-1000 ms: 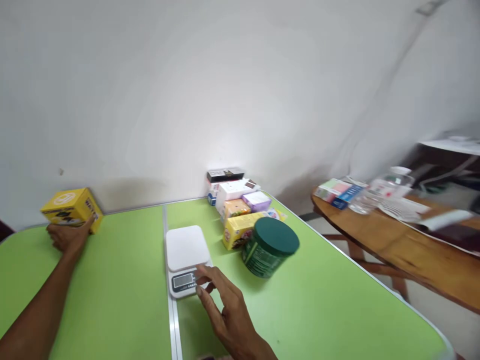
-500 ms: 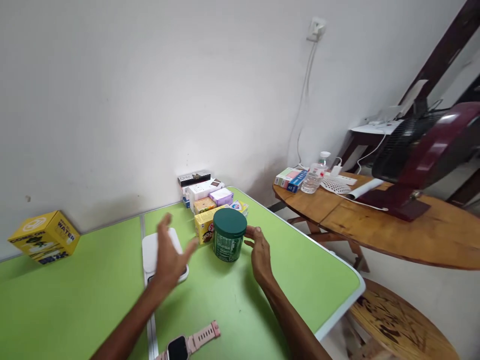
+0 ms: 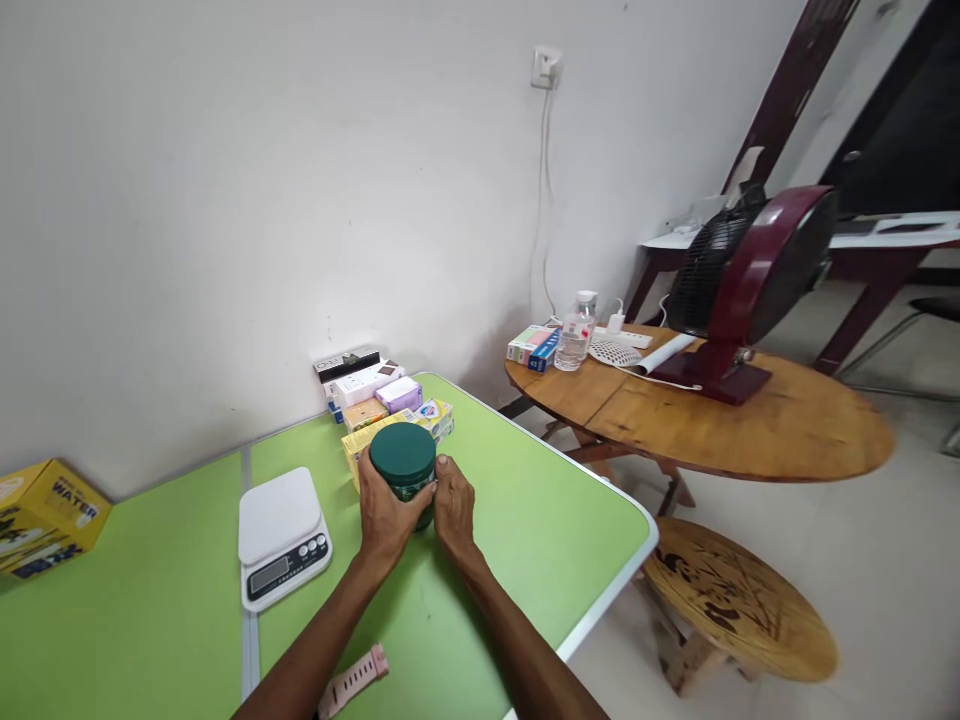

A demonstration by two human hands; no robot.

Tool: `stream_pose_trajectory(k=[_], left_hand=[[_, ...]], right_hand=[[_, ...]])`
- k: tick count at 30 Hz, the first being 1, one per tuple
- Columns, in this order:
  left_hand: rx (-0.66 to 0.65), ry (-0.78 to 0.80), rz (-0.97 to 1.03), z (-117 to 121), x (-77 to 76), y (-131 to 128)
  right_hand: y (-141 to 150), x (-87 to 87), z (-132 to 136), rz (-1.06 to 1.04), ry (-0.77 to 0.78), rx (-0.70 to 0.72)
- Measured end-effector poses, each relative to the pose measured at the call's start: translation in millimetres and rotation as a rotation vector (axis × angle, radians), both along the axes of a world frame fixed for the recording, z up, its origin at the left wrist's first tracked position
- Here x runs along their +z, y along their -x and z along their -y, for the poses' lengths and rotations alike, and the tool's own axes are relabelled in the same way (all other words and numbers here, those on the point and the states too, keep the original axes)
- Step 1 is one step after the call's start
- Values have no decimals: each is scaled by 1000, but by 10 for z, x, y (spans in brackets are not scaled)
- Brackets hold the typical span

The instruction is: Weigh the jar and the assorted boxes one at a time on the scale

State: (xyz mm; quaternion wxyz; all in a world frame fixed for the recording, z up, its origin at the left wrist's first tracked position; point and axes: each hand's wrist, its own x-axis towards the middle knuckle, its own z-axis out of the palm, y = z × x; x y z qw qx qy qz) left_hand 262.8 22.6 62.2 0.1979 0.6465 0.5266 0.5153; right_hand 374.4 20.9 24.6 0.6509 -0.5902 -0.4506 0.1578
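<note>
Both sides of an upright green tub [image 3: 403, 452] gripped, left hand [image 3: 384, 512] curled around its left with thumb across the front, right hand [image 3: 454, 507] pressed against its right, tub between them beside a yellow box [image 3: 357, 444].

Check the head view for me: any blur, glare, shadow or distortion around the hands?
Head view: left hand, right hand and green tub look reasonably sharp; soft shadow falls on the green table by the forearms; glare streaks the maroon fan; wide-angle stretch seems to skew the outer parts; the display is too dim to read.
</note>
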Motion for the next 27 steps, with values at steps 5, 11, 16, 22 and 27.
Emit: stream_pose_trajectory(k=[5, 11, 16, 22, 27], left_hand=[[22, -108, -19, 137, 83, -12], [89, -147, 0, 357, 399, 413], [208, -108, 47, 387, 675, 1123], [311, -61, -4, 192, 713, 1865], [311, -33, -21, 66, 449, 2090]], right_hand=[[40, 49, 72, -96, 6, 8], [169, 84, 185, -235, -32, 306], [199, -48, 195, -157, 52, 290], [245, -154, 147, -13, 147, 344], [259, -213, 166, 66, 173, 319]])
